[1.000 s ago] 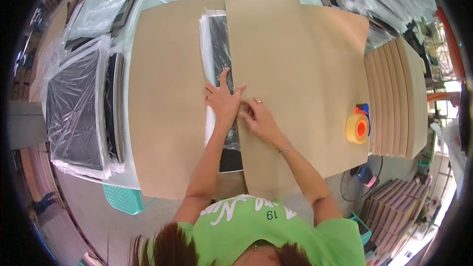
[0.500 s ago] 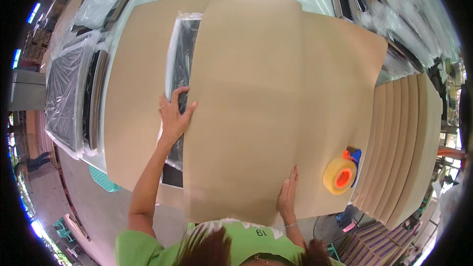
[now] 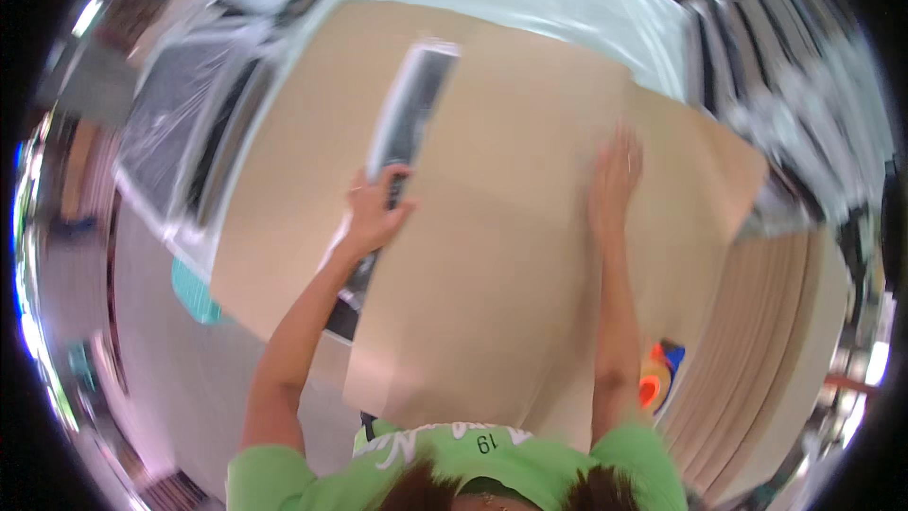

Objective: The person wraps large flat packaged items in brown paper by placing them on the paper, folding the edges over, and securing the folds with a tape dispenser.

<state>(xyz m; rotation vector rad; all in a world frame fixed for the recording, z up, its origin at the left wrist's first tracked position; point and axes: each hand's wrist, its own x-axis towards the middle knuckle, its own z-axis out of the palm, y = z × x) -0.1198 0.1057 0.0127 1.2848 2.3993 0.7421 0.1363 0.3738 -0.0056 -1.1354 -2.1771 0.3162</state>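
Observation:
A large brown cardboard sheet (image 3: pixel 293 151) lies under a long, flat object in clear plastic (image 3: pixel 416 109), which is dark on top with a pale side. Another part of brown cardboard (image 3: pixel 501 189) covers its right side, so only a strip shows. My left hand (image 3: pixel 378 213) rests across that strip, fingers apart, the thumb on the edge of the covering cardboard. Near the covering cardboard's right edge, my right hand (image 3: pixel 615 180) lies flat with fingers stretched away from me. Motion blurs the picture somewhat.
A tape roll in an orange and blue dispenser (image 3: pixel 657 378) sits by my right forearm, partly hidden. Stacked brown boards (image 3: pixel 757 331) stand at the right. Plastic-wrapped panels (image 3: pixel 194 123) lie at the left, more wrapped pieces (image 3: pixel 813 114) at the far right.
My right hand has slid away from me along the cardboard's right edge, from the near end to farther up. My left hand stays on the wrapped object. The whole view has tilted.

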